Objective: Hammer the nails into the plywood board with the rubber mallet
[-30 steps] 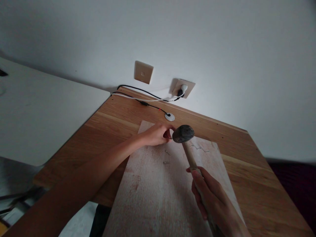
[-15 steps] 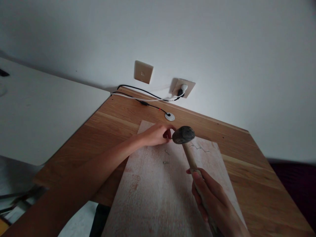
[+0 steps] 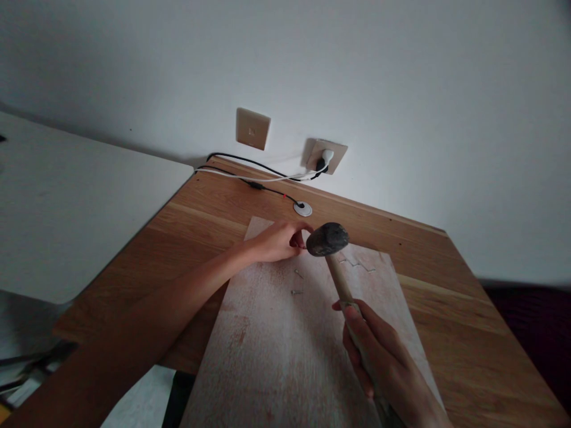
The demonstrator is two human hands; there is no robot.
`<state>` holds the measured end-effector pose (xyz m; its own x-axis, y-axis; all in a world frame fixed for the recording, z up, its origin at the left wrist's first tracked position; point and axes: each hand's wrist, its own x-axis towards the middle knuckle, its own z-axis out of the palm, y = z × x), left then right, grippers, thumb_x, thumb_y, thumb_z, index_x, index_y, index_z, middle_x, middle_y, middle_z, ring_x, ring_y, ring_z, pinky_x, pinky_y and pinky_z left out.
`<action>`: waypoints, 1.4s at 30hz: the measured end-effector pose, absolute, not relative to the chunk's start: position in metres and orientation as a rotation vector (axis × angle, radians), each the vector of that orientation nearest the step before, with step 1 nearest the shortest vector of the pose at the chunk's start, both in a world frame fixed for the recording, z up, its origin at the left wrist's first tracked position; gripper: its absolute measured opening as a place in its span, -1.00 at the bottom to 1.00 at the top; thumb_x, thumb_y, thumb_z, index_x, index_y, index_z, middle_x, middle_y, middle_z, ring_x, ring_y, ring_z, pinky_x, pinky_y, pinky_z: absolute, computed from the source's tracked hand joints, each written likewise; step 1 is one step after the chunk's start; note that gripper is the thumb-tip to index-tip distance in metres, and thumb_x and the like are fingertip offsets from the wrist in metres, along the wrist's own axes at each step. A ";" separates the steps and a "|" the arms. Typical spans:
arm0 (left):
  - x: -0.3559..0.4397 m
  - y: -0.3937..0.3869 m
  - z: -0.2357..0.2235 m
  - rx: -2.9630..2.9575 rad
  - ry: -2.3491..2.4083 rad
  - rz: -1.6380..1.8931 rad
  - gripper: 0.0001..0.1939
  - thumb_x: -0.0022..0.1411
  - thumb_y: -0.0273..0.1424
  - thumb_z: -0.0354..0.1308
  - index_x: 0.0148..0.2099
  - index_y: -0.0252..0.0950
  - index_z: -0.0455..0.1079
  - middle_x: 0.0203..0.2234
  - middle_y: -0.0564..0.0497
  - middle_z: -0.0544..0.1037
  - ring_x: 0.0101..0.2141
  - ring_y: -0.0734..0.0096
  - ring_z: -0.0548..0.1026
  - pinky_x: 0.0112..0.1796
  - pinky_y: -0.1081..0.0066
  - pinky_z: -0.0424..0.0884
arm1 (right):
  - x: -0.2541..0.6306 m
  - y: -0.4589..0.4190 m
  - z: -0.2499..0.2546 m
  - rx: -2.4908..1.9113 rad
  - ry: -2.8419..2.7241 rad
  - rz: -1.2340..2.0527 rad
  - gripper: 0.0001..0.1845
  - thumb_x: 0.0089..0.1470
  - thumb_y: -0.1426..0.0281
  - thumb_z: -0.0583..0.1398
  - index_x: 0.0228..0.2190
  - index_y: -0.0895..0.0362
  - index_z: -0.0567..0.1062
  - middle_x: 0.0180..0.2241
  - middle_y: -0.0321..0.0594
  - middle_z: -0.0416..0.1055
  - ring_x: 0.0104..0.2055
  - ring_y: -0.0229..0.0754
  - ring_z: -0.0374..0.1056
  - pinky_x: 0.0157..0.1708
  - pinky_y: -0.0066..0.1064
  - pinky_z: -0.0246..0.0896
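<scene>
A pale wooden board (image 3: 276, 356) lies on a brown wooden table (image 3: 200, 226). My right hand (image 3: 379, 362) is wrapped round the wooden handle of a hammer (image 3: 328, 239), whose dark head hovers near the board's far end. My left hand (image 3: 279, 241) rests on the board right beside the hammer head, its fingertips pinched together on something too small to make out, possibly a nail. Two loose nails (image 3: 297, 282) lie on the board just below the hammer head. A few more nails (image 3: 357, 264) lie to the right.
A white wall rises behind the table, with a beige switch plate (image 3: 253, 128) and a socket (image 3: 325, 157) holding a white plug. Black and white cables (image 3: 250, 177) run along the table's far edge to a round grommet (image 3: 302, 208). A white surface (image 3: 66, 196) lies at the left.
The view has shifted slightly, so everything sits a little higher and further left. The hammer head stays close to my left fingertips, with hardly any movement of either hand.
</scene>
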<state>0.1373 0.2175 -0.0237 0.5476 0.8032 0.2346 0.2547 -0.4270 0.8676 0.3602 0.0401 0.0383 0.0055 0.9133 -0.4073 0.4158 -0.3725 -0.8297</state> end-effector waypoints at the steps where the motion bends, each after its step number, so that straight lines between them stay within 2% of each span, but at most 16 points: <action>1: 0.137 0.218 -0.024 1.952 0.863 0.834 -0.55 0.18 -0.66 0.31 0.11 -0.29 0.56 -0.39 0.07 0.66 -0.37 0.42 0.60 -0.29 0.46 0.42 | 0.360 0.040 0.038 -1.795 -1.365 1.352 -0.32 0.36 -0.24 0.10 -0.03 0.12 0.46 -0.60 -0.52 0.28 -0.73 -0.41 0.11 -0.73 -0.57 0.02; 12: 0.136 0.217 -0.023 1.980 0.884 0.810 -0.51 0.16 -0.70 0.29 0.13 -0.33 0.54 -0.38 0.06 0.68 -0.38 0.41 0.61 -0.30 0.46 0.41 | 0.359 0.040 0.039 -1.774 -1.328 1.387 -0.33 0.37 -0.23 0.11 -0.02 0.14 0.46 -0.61 -0.54 0.26 -0.73 -0.43 0.10 -0.74 -0.60 0.04; 16: 0.137 0.218 -0.026 2.013 0.878 0.823 -0.50 0.13 -0.73 0.27 0.11 -0.32 0.55 -0.40 0.08 0.66 -0.37 0.40 0.62 -0.31 0.46 0.40 | 0.359 0.040 0.037 -1.783 -1.312 1.419 -0.28 0.31 -0.29 0.14 -0.04 0.14 0.46 -0.58 -0.53 0.26 -0.71 -0.44 0.10 -0.75 -0.62 0.03; 21: 0.137 0.219 -0.029 1.993 0.857 0.830 -0.54 0.19 -0.68 0.29 0.11 -0.26 0.52 -0.37 0.10 0.68 -0.36 0.43 0.62 -0.24 0.44 0.44 | 0.371 0.023 0.036 -1.806 -1.230 1.464 -0.20 0.28 -0.32 0.15 0.07 0.14 0.47 -0.60 -0.52 0.25 -0.73 -0.44 0.04 -0.77 -0.61 -0.01; 25: 0.136 0.219 -0.028 1.996 0.871 0.820 -0.54 0.19 -0.67 0.32 0.12 -0.26 0.52 -0.38 0.10 0.67 -0.36 0.43 0.61 -0.23 0.43 0.44 | 0.390 0.004 0.028 -1.901 -1.175 1.412 -0.22 0.26 -0.30 0.19 0.17 0.04 0.49 -0.64 -0.49 0.25 -0.74 -0.37 0.04 -0.74 -0.53 0.14; 29: 0.136 0.218 -0.028 2.014 0.875 0.815 -0.51 0.17 -0.67 0.32 0.13 -0.26 0.54 -0.34 0.08 0.67 -0.34 0.41 0.62 -0.23 0.42 0.44 | 0.397 -0.003 0.013 -1.959 -1.162 1.395 -0.21 0.19 -0.35 0.21 0.10 0.00 0.55 -0.60 -0.43 0.31 -0.74 -0.34 0.08 -0.77 -0.49 0.09; 36: 0.134 0.216 -0.025 2.084 0.857 0.776 -0.46 0.16 -0.65 0.30 0.18 -0.24 0.49 -0.27 0.07 0.68 -0.34 0.41 0.61 -0.26 0.43 0.44 | 0.389 -0.003 0.003 -1.997 -1.065 1.386 -0.14 0.15 -0.41 0.18 0.08 0.04 0.53 -0.61 -0.50 0.26 -0.72 -0.35 0.08 -0.75 -0.52 0.12; 38: 0.130 0.212 -0.017 2.197 0.882 0.768 -0.52 0.19 -0.58 0.33 0.15 -0.24 0.49 -0.19 0.01 0.68 -0.29 0.37 0.60 -0.23 0.39 0.45 | 0.388 -0.003 0.003 -1.994 -1.042 1.402 -0.14 0.14 -0.41 0.19 0.06 0.06 0.52 -0.62 -0.52 0.24 -0.72 -0.35 0.07 -0.77 -0.52 0.10; 42: 0.120 0.193 -0.002 2.459 0.924 0.774 -0.83 0.32 -0.46 0.28 -0.04 -0.26 0.49 -0.12 -0.05 0.62 -0.18 0.27 0.59 -0.14 0.32 0.45 | 0.388 -0.002 0.003 -1.929 -1.062 1.445 -0.14 0.13 -0.42 0.19 0.01 0.08 0.51 -0.60 -0.51 0.26 -0.72 -0.35 0.09 -0.79 -0.53 0.11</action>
